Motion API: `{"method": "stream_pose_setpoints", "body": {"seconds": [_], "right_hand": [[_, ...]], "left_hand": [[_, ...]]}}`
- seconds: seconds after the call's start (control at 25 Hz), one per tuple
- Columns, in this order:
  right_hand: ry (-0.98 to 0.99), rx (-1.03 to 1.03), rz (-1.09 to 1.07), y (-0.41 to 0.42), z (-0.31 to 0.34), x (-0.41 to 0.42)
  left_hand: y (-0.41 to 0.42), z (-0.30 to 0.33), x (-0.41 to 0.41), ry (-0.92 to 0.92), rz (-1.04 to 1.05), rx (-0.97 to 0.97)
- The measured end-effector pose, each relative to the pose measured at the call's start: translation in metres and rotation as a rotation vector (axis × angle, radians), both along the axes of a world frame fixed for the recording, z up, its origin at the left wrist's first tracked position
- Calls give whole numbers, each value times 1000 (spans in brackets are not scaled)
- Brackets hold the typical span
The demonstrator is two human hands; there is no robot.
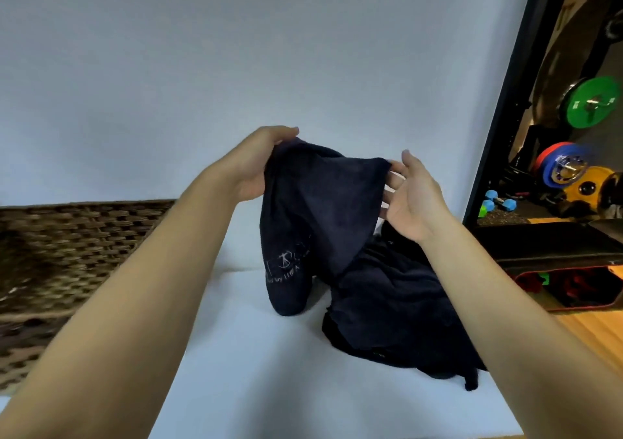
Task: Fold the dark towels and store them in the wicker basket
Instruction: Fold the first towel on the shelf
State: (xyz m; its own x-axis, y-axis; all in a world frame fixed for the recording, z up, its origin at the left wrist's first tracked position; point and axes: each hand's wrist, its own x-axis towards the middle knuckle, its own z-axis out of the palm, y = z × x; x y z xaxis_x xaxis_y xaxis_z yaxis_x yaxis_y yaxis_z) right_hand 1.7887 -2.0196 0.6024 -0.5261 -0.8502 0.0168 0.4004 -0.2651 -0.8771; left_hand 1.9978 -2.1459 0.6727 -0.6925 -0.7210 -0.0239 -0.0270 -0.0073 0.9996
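Wicker basket (67,253) lies left of the towel pile (397,310) on the table (269,388).

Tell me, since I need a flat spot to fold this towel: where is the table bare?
Bare white table lies between the wicker basket and the towel pile, reaching the near edge. The right side is crowded by that pile.
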Motion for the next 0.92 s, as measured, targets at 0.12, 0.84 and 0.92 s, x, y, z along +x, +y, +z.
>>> {"method": "stream_pose_setpoints", "body": {"seconds": [0.12,0.84,0.92], "right_hand": [[202,78,36,-20,5,23],[1025,527,-14,-18,-48,87],[1040,580,1,-5,-61,99]], "left_hand": [[-10,-5,30,-158,212,-135],[9,-92,162,-822,309,-601],[22,-93,172,-856,315,-644]]}}
